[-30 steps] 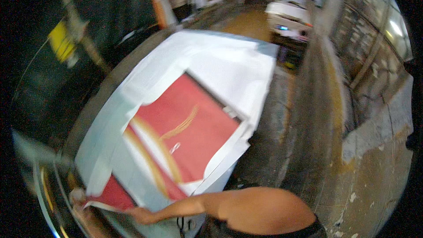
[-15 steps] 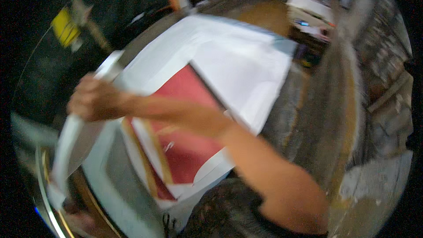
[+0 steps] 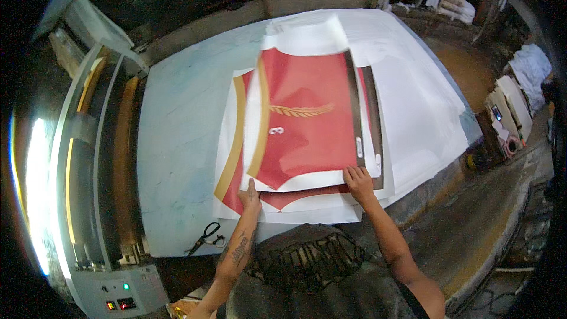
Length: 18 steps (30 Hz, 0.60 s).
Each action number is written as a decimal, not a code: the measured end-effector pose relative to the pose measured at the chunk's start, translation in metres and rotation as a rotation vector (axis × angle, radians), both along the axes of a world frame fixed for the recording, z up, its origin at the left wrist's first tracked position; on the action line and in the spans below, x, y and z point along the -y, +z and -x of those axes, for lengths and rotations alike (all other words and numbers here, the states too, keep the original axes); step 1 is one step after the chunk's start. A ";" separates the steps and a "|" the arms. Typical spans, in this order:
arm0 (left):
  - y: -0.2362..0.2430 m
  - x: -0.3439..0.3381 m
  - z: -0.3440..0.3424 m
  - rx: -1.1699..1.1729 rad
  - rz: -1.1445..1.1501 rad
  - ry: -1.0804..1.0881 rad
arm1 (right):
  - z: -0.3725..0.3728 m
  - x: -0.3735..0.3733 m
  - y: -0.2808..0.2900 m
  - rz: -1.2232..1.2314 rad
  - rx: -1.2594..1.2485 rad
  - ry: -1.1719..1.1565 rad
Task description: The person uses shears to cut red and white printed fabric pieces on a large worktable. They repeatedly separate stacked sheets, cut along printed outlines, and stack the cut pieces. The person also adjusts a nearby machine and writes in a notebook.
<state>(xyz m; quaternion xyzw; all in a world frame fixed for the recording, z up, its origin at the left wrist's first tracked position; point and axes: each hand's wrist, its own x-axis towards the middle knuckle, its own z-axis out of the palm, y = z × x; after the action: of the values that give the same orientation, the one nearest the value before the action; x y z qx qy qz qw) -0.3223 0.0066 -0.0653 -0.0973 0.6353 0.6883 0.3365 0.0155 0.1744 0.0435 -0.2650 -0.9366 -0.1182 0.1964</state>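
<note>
My left hand (image 3: 251, 195) pinches the lower left corner of a printed paper sheet (image 3: 304, 136), red with gold and dark side bands, a gold leaf motif and white margins. My right hand (image 3: 358, 180) grips the same sheet's lower right edge. The sheet's blurred white far end is slightly raised over a similar printed sheet (image 3: 225, 184), which lies mostly hidden beneath it on the pale table (image 3: 171, 136). Black-handled scissors (image 3: 196, 246) rest near the table's front edge, left of my left hand.
A long roller machine (image 3: 82, 189) with a lit control panel (image 3: 124, 295) borders the table's left. A wide white sheet (image 3: 413, 118) covers the table's right side. At far right stands a cluttered stand (image 3: 511, 115) with stacked white material and a phone. Bundles (image 3: 449, 9) sit behind.
The view has swung left and steadied. My right arm, earlier reaching across to the left, is now at the right. Another red printed sheet, held by both hands, now overlaps the one on the table.
</note>
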 end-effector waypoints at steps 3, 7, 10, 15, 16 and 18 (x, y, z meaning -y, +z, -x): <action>-0.014 0.018 0.003 -0.387 0.058 -0.157 | -0.025 0.012 -0.035 0.101 0.001 -0.106; 0.013 0.034 -0.005 -0.699 0.309 -0.387 | -0.040 0.028 -0.036 0.225 0.042 -0.190; 0.039 0.031 -0.009 -1.328 0.827 -0.447 | -0.037 0.039 -0.034 0.306 0.028 -0.161; 0.058 0.013 0.008 -0.973 0.637 -0.731 | -0.029 0.052 -0.052 0.369 0.023 -0.075; 0.059 0.011 0.013 -0.903 0.587 -0.781 | -0.029 0.052 -0.055 0.374 0.035 -0.062; 0.060 0.010 0.022 -0.671 0.530 -0.912 | -0.030 0.052 -0.056 0.412 0.037 -0.039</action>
<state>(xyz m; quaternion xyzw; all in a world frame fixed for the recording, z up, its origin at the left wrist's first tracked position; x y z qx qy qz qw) -0.3445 -0.0031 -0.0058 0.3250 0.8332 0.2874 0.3429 0.0452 0.1222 -0.0128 -0.3155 -0.9391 0.0671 0.1184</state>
